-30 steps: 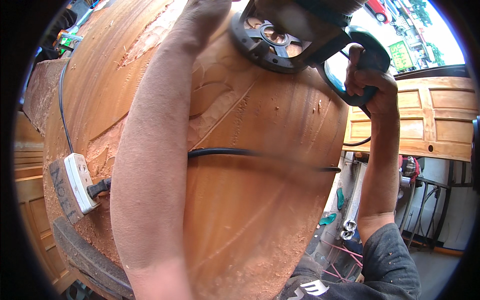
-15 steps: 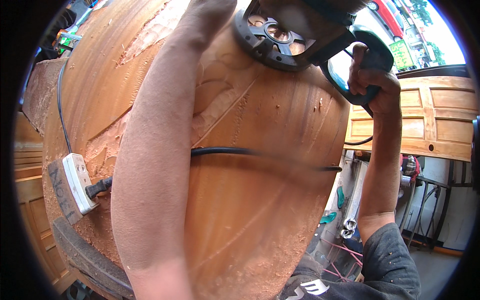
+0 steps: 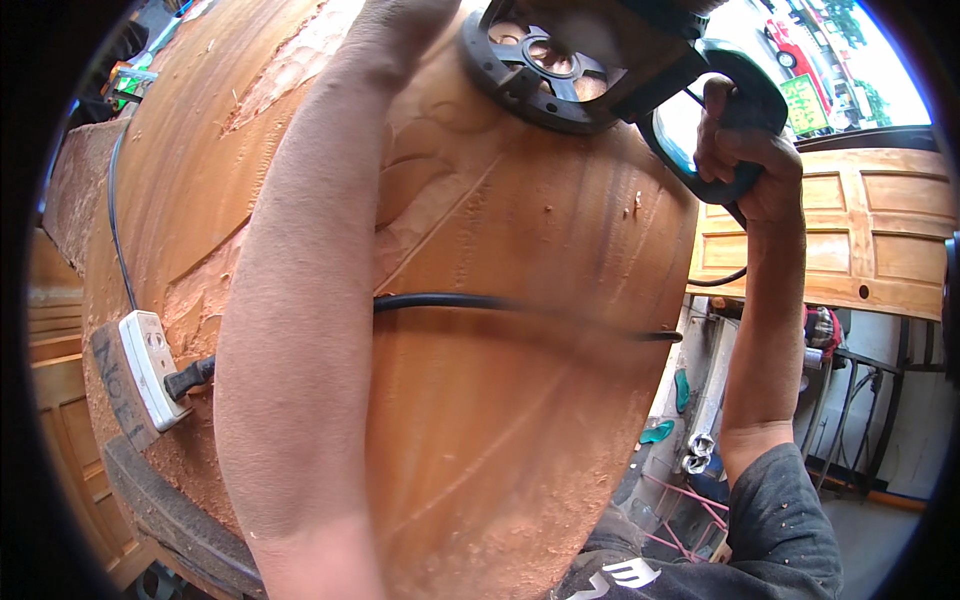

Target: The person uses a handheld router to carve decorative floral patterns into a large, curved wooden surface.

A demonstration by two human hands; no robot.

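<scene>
The router (image 3: pixel 610 65) stands base-down on the far part of the wood slab (image 3: pixel 520 390), the right hand (image 3: pixel 745 150) wrapped around its loop handle (image 3: pixel 690 180); the left hand (image 3: pixel 415 22) is cut off at the top edge, so its grip cannot be told. It looks heavy, rigid and top-weighted, best held by its handles, clear of the open base.

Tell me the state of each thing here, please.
Right fingers: closed around handle.
Left hand: mostly out of view; grip unclear.
Power tool: held; running or not, unclear.
Wooden slab: partly carved, strewn with shavings.
Black plug: inserted in white socket.
Black cable: strung across slab.
</scene>
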